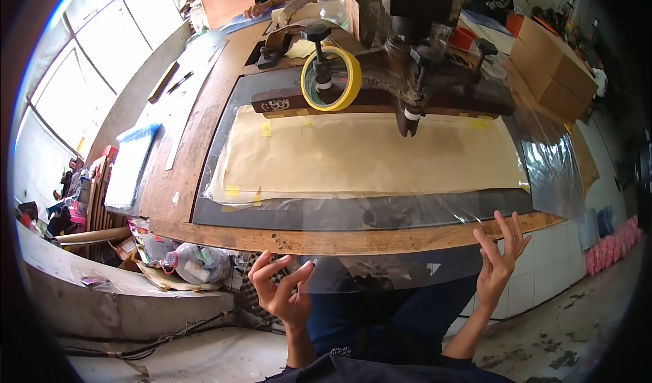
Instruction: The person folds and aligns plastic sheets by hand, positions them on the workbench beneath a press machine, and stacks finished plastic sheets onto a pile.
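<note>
A clear plastic sheet (pixel 380 274) spans the space between my hands. Its far part lies over the table's front edge and its near part hangs above my lap. My left hand (pixel 282 291) is at the sheet's left edge, fingers curled and thumb against it. At the right edge, my right hand (pixel 497 264) has its fingers raised, with the sheet's edge at the thumb and fingers; the exact grip is hard to see. Ahead, tan paper (pixel 380 155) with yellow tape pieces lies under clear film on a dark board (pixel 272 214).
A press-like machine with a dark bar (pixel 380 101) stands over the paper's far side. A yellow tape roll (pixel 354 77) hangs on its knob. Cardboard boxes (pixel 553 64) and clear film (pixel 553 166) are at right, a plastic-wrapped stack (pixel 129 166) at left. Another person's hand (pixel 255 11) is far back.
</note>
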The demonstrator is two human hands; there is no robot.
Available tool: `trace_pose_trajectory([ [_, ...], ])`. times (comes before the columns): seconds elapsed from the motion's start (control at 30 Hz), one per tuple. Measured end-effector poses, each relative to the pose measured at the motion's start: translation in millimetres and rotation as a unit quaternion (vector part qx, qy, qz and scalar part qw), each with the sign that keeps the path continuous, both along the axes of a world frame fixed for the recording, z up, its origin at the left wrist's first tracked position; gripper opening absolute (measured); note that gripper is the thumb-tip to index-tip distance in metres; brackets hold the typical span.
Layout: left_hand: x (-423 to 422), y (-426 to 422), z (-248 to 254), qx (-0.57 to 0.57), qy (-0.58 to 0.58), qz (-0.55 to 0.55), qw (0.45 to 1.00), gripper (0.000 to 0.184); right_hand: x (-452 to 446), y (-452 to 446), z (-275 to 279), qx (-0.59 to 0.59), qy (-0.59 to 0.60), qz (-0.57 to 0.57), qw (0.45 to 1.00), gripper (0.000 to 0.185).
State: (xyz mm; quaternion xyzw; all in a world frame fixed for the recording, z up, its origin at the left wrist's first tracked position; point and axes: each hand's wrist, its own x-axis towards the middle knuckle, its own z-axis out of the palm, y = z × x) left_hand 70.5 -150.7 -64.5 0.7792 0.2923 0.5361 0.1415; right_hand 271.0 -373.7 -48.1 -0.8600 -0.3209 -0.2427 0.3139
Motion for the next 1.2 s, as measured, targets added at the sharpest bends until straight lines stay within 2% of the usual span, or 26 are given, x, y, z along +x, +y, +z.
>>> trace_pose_trajectory([
  [0.43,-2,-1,-2,0.030,-0.011,0.013,0.999,0.015,0,-2,5,-0.019,-0.012,-0.010,1.000,0.028],
  [0.57,-5,-13,3,0.047,-0.036,-0.032,0.998,0.015,3,-10,5,0.017,-0.011,-0.010,1.000,0.027],
  [0.63,-8,-19,-1,0.053,-0.025,-0.036,0.998,0.009,6,-16,3,0.022,-0.007,-0.013,1.000,0.027],
  [0.77,-8,-21,4,0.073,-0.030,-0.032,0.996,0.012,6,-17,3,0.037,-0.012,-0.006,0.999,0.027],
  [0.83,-9,-22,6,0.079,-0.042,-0.036,0.995,0.015,6,-19,6,0.094,-0.001,0.042,0.995,0.026],
  [0.97,-15,-25,10,0.067,-0.129,-0.063,0.987,0.012,-2,-35,21,0.113,-0.004,0.087,0.990,0.029],
  [1.03,-18,-25,15,0.058,-0.198,-0.096,0.974,0.016,-3,-55,28,0.085,0.052,0.237,0.966,0.040],
  [1.07,-24,-19,13,0.072,-0.213,-0.125,0.966,0.015,-3,-60,33,0.085,0.052,0.236,0.967,0.040],
  [1.13,-32,-12,13,0.056,-0.251,-0.224,0.940,0.017,0,-68,40,0.050,0.147,0.405,0.901,0.046],
  [1.17,-35,-4,16,0.054,-0.251,-0.226,0.940,0.017,9,-68,40,0.041,0.177,0.489,0.853,0.055],
  [1.2,-36,7,22,-0.043,-0.214,-0.412,0.885,0.020,12,-68,39,0.039,0.177,0.487,0.854,0.055],
])
